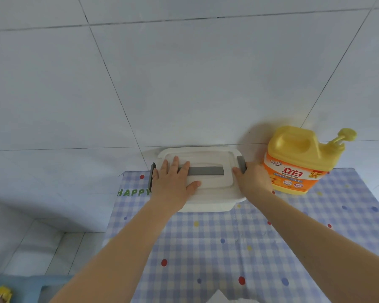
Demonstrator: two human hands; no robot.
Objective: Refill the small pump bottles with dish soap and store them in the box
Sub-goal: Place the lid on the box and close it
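Observation:
A white plastic box (pixel 208 205) with its lid (pixel 208 157) on stands at the back of the table against the wall. The lid has a grey handle strip (pixel 208 171) and grey side latches. My left hand (pixel 174 182) lies flat on the lid's left part, fingers straight. My right hand (pixel 253 179) is at the box's right end, its fingers curled round the grey right latch (pixel 241 161). The left latch (pixel 151 178) sticks out from the box. A large yellow dish soap jug (pixel 298 158) with a pump stands just right of the box. No small pump bottles show.
The table wears a blue-and-white checked cloth (pixel 228 248) with coloured dots and the word HAPPY. A white tiled wall rises behind. At the lower left, below the table, sits a blue thing (pixel 31 287) with a yellow object (pixel 2 293).

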